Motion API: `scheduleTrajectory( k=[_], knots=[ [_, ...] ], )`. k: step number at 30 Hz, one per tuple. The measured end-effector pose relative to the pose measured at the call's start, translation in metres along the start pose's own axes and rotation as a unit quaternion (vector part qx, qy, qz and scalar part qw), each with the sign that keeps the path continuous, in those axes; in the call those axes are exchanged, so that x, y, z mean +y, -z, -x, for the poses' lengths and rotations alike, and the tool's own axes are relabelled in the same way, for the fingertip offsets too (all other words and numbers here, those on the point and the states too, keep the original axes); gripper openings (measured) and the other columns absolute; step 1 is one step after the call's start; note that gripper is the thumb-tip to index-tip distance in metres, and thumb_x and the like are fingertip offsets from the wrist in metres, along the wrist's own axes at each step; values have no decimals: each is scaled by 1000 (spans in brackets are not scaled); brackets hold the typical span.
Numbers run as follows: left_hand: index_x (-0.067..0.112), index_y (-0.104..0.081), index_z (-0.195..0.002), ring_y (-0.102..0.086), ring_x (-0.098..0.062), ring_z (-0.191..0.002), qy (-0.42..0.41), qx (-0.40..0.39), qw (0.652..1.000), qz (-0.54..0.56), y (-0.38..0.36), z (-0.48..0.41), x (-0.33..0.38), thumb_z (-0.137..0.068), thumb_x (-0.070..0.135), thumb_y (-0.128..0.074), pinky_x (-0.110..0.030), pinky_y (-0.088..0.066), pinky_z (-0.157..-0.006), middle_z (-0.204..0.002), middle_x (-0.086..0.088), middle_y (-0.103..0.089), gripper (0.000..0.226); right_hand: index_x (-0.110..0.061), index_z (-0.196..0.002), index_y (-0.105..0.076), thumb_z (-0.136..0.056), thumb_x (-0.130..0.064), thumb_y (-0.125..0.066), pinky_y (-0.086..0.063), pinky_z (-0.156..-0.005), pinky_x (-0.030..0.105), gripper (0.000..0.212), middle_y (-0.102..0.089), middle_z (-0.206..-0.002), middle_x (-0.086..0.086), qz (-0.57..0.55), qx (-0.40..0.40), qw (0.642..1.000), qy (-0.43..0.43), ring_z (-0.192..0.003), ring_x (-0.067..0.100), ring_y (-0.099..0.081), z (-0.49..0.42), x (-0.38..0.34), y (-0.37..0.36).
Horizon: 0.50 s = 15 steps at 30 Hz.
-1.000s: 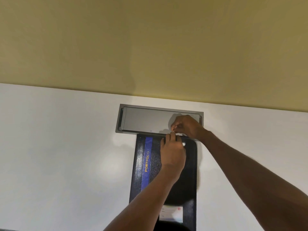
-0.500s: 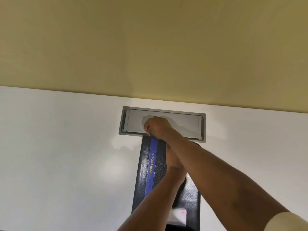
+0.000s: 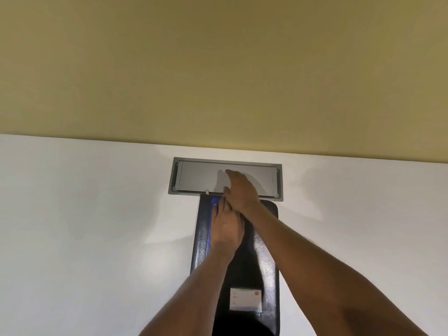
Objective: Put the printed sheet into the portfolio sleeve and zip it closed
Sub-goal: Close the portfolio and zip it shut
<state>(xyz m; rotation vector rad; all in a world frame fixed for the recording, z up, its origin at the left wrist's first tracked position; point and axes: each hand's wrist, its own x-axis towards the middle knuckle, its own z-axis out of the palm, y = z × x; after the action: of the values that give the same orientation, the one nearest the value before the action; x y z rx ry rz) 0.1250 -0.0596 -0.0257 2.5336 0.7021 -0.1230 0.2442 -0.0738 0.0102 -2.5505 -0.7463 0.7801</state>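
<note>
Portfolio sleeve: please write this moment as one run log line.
portfolio sleeve: flat on white table | zip pull: far left corner | left hand: pressing sleeve | right hand: open, over far edge

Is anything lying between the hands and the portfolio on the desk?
Nothing visible. The left hand presses flat on the portfolio, and the right hand hovers open over its far end, crossing above the left.
</note>
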Motion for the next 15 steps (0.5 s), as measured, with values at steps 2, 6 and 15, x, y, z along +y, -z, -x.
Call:
scheduleTrajectory(
  k=[2, 6, 15],
  knots=[
    [13, -32, -159, -33, -27, -152, 10, -10, 1000, -25, 11, 10, -8, -100, 26, -58, -50, -28, -125, -162, -9, -40, 66, -15, -155, -35, -101, -27, -57, -40, -117, 42, 60, -47, -155, 11, -3, 53, 998, -29, -140, 29, -47, 28, 13, -1],
    [16, -24, -162, -27, -26, -154, 34, -26, 998, -48, 19, 36, -28, -101, 27, -50, -46, -27, -125, -168, -6, -29, 66, -13, -155, -35, -97, -33, -62, -38, -120, 43, 66, -44, -158, 10, -8, 100, 991, -84, -144, 30, -43, 85, 42, -16],
    [12, -28, -160, -29, -31, -150, 118, -30, 992, -28, 21, 106, -61, -99, 25, -54, -49, -36, -117, -166, -13, -29, 68, -14, -155, -30, -94, -36, -66, -41, -117, 45, 74, -42, -156, 9, -30, 97, 976, -192, -141, 31, -44, 190, 84, -63]
  ],
)
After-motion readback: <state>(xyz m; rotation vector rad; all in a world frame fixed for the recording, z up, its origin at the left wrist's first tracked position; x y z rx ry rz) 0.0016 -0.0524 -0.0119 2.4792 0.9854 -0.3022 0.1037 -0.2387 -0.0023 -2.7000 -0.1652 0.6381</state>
